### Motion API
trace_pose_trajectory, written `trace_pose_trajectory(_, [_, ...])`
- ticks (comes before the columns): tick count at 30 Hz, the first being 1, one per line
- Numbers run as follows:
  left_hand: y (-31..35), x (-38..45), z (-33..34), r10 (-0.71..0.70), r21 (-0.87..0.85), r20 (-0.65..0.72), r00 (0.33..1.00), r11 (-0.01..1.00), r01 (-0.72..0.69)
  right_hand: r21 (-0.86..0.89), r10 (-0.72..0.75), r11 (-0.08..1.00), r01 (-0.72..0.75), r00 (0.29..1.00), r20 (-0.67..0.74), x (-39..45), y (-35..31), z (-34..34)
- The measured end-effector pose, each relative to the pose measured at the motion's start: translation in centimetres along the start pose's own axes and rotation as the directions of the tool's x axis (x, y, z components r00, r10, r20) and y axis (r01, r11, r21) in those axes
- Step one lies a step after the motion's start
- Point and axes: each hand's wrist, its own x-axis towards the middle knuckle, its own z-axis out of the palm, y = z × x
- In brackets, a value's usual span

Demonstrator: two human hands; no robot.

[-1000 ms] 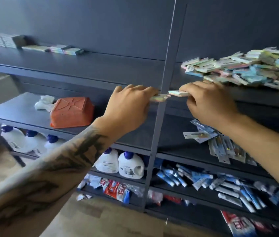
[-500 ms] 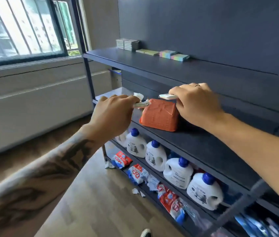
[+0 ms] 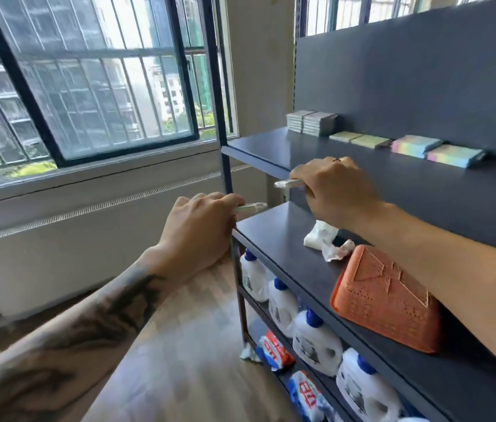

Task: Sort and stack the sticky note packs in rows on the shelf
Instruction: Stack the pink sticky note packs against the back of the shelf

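My left hand (image 3: 199, 222) is shut on a thin sticky note pack (image 3: 251, 207), held edge-on just off the shelf unit's left corner. My right hand (image 3: 336, 185) is shut on another thin sticky note pack (image 3: 288, 183), in front of the top shelf (image 3: 271, 147). At the back of that shelf stand rows of packs: two grey stacks (image 3: 312, 122), two flat yellow-green packs (image 3: 359, 140) and two rainbow packs (image 3: 437, 150).
On the middle shelf (image 3: 277, 236) lie crumpled white paper (image 3: 326, 242) and an overturned orange basket (image 3: 386, 300). White detergent bottles (image 3: 316, 342) and snack packets (image 3: 274, 350) fill the lower shelves. A barred window (image 3: 88, 80) is on the left, above a wooden floor (image 3: 186, 345).
My view swung left from the loose pile of packs to the shelf's left end. Both hands, each still holding a pack, travelled left toward the sorted rows.
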Motion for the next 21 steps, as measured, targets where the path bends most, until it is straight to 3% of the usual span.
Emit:
trace_pose_trajectory(10, [-1.9, 15.7, 9.4, 0.15, -0.119, -0.057, 0.987, 0.981, -0.156, -0.041, 0.211, 0.977, -0.207, 0.964, 0.16, 6.3, 7.8, 6.1])
trace_pose_trajectory(14, [-2.5, 24.1, 14.4, 0.248, -0.157, -0.049, 0.968, 0.955, -0.253, -0.158, 0.352, 0.934, -0.32, 0.901, 0.255, 8.6, 11.2, 8.8])
trace_pose_trajectory(21, [-5.1, 36.6, 20.9, 0.467, -0.188, 0.03, 0.884, 0.871, -0.454, -0.279, 0.585, 0.809, -0.518, 0.754, 0.298, 13.7, 15.1, 12.6])
